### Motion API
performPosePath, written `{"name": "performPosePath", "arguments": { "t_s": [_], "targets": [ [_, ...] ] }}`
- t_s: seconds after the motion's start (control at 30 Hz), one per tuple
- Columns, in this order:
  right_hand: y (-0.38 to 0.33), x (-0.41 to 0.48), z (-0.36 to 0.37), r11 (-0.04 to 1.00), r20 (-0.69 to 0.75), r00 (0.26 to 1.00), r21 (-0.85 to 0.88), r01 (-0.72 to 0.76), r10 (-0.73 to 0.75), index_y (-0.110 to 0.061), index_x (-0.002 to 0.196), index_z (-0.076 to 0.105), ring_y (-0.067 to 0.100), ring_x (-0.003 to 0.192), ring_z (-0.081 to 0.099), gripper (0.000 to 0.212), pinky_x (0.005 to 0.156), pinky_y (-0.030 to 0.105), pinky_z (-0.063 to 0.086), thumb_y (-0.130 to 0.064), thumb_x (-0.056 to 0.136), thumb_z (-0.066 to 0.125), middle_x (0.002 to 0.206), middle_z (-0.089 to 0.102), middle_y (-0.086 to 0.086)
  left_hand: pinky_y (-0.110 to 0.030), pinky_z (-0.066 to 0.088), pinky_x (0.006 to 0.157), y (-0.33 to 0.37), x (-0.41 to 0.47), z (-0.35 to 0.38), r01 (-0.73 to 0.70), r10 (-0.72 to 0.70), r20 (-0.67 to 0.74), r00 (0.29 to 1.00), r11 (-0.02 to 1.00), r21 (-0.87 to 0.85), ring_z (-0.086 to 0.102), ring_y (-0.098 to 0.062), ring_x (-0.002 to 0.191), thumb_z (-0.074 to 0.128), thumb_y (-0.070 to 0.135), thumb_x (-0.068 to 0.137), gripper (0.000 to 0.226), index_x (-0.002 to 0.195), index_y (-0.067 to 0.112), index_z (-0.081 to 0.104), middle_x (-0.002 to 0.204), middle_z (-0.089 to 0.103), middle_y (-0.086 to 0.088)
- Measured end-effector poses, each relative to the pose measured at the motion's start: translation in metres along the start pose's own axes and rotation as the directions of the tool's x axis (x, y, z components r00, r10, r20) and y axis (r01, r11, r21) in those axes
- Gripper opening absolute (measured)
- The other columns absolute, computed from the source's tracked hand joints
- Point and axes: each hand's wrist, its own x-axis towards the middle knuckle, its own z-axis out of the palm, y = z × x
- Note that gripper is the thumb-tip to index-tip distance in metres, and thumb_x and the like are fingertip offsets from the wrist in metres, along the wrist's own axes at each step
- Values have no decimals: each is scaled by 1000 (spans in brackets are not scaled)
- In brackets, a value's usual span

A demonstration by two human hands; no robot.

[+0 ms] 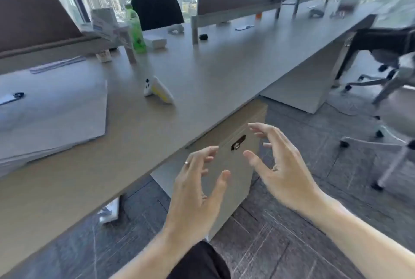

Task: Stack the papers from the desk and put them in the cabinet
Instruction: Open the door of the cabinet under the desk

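left hand [197, 186] and right hand [280, 162] empty, fingers spread, before cabinet [233, 166]

Both forearms bare, reaching forward and converging. Left hand [197, 185] open, palm turned inward, fingers curled loosely, thumb raised, ring on one finger. Right hand [279, 163] open as well, palm facing left, fingers spread and bent, thumb pointing toward the left hand. Nothing held.

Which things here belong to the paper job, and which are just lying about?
Job: papers, cabinet, left hand, right hand, both empty.
Lying about: green bottle, white and yellow gadget, pen, chair.
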Motion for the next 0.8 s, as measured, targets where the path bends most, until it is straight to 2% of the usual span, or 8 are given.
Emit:
{"name": "performPosePath", "arguments": {
  "t_s": [0.13,0.2,0.33,0.43,0.5,0.63,0.73,0.8],
  "targets": [
    [50,-23,53,987,94,984,-51,-150,154,-25,143,45,-2,129,47,57,112,30,42,-35,92,67,135,51,-18,-26,52,85,-46,-7,29,364,-366,-14,930,927,-93,62,-5,109,59,41,96,18,113,36,55,115,61,19],
    [74,-36,91,966,161,953,-74,-248,257,-24,147,39,1,130,45,66,111,30,43,-38,90,69,137,47,-17,-20,46,80,-69,-5,36,510,-517,-16,856,849,-136,61,-11,113,57,42,97,26,120,34,49,123,59,10],
    [110,-51,163,916,240,885,-49,-399,399,-21,156,24,8,136,42,89,108,31,45,-48,85,71,145,39,-11,-30,36,99,-101,8,46,693,-691,103,715,683,-230,45,-14,137,56,30,99,58,151,31,32,149,44,6],
    [126,-52,206,897,267,860,-48,-439,434,-16,160,11,16,146,32,104,115,33,40,-47,83,73,157,28,-3,-31,32,111,-121,14,54,739,-688,269,674,622,-259,43,-11,143,53,18,99,56,151,33,41,151,49,16],
    [132,-48,229,887,247,856,-46,-459,455,-13,161,5,19,150,26,112,117,34,37,-46,81,77,162,21,1,-37,40,113,-134,16,57,713,-632,335,699,655,-251,58,-5,129,48,10,97,46,128,40,61,130,68,21],
    [136,-37,266,858,160,847,-6,-513,507,-8,162,-6,24,153,16,127,118,34,32,-51,77,79,167,7,4,-35,47,105,-148,16,57,706,-638,302,708,642,-299,68,8,101,40,2,95,47,112,34,71,109,76,20],
    [136,-31,283,840,89,838,27,-542,538,-3,160,-12,26,156,6,130,120,29,22,-44,77,80,170,-5,8,-47,46,109,-149,16,60,712,-647,298,702,643,-283,66,-9,104,39,5,90,48,115,33,69,106,76,15],
    [136,-26,288,838,57,839,47,-543,541,-1,160,-12,27,156,1,129,120,22,10,-37,77,80,170,-8,12,-46,47,108,-151,17,63,715,-652,293,699,646,-268,67,-13,113,39,5,88,50,118,32,68,110,76,14]
  ]
}}
